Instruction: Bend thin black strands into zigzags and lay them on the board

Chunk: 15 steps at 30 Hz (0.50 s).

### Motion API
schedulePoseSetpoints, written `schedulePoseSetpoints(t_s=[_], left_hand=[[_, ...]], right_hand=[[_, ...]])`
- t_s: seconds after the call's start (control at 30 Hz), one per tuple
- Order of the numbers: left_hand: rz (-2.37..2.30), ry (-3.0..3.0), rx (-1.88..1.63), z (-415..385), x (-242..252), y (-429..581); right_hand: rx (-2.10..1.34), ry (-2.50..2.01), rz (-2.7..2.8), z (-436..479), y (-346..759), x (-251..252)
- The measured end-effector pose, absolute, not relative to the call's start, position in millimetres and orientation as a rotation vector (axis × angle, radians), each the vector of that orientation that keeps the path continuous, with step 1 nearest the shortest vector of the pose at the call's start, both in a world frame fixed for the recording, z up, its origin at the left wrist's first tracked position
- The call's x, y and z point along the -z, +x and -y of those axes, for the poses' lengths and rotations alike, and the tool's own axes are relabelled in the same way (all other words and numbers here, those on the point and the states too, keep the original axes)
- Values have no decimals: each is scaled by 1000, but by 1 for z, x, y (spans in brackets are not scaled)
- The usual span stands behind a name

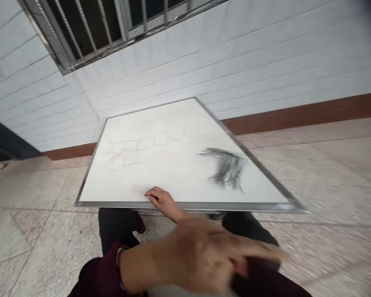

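The right hand (160,200) is resting at the board's near edge, its fingers curling in toward the thumb with a small gap between; whether anything is being pinched there, I cannot tell. The left hand (200,251) is reaching across the right forearm, on the person's side of the board, its fingers pointing rightward and blurring too much to show whether they are gripping the dark right sleeve (266,284) below them.

The whiteboard (170,173) is lying under the right hand's fingertips and spreading away beyond them, mostly to the far side and to the right. Its metal frame (235,207) is running just under the right wrist. The board is probably behaving as a stiff, flat panel, light for its breadth but awkward to balance, its smooth face likely offering little purchase; the frame is looking like the better hold, with a hand on each side edge.

On the board's left half, thin zigzag lines (154,141) are showing; on its right half, a dark scribble (230,165) is spreading. Two dark trouser legs (116,229) are showing below the board's near edge. Beyond its far edge, a white wall (266,62) is rising, with a barred window (120,18) sitting above.
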<state>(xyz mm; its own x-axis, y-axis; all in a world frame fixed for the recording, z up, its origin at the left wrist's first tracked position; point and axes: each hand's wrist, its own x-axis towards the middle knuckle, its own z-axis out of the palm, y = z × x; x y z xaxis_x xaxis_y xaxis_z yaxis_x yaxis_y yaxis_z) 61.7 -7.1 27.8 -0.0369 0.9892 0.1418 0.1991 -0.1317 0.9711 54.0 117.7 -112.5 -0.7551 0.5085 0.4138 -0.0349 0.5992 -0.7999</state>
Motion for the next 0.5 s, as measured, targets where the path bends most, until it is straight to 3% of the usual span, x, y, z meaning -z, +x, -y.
schedulePoseSetpoints(t_s=[0.13,0.33,0.5], left_hand=[[-1440,1621,-1233,-28,5,10],[-1861,1334,-1383,-48,94,-58],[-1950,1268,-1461,-49,119,-66]], right_hand=[[-785,-675,2201,-161,96,105],[-122,-1268,2172,-253,176,90],[-35,-1412,2175,-303,195,82]])
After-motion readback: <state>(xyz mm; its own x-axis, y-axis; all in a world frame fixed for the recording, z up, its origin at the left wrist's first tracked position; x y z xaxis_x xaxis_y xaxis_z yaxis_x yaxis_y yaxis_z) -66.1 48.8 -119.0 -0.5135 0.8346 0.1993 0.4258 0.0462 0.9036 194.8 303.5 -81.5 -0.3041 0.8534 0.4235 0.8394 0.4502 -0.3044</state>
